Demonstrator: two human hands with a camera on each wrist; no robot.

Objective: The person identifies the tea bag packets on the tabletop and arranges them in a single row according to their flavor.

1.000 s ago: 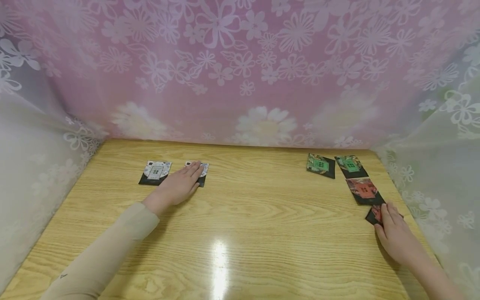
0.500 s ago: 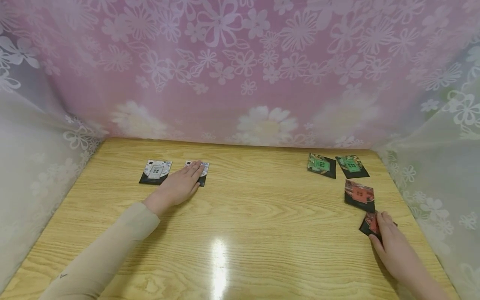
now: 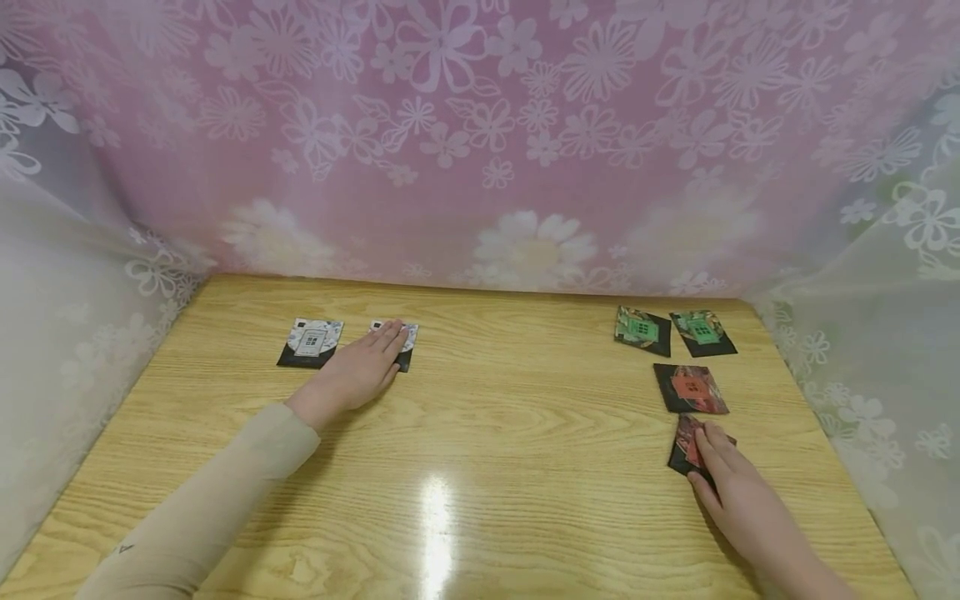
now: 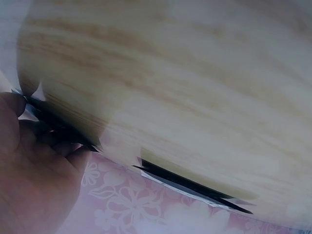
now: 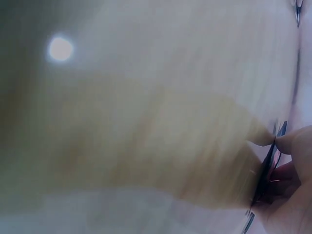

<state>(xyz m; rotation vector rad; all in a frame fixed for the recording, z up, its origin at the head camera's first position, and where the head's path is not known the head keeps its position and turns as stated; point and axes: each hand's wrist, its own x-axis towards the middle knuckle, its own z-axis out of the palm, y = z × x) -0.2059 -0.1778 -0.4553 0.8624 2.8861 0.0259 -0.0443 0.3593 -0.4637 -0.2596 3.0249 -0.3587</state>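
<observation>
My left hand lies with fingers extended over a white-and-black sachet, covering much of it. To its left sits a matching white sachet. On the right side, my right hand presses straight fingers on a red-and-black sachet, thumb beside its near edge. Just beyond, a second red sachet lies turned sideways, its near edge close to the first. In the right wrist view, the pressed sachet appears edge-on under the fingers.
Two green-and-black sachets lie side by side at the back right of the wooden table. A pink floral curtain hangs along the back edge, with pale floral curtains at both sides.
My right hand has slid left and slightly nearer with its red sachet. The other red sachet has shifted left and turned, parting from the green one. My left hand has stayed still.
</observation>
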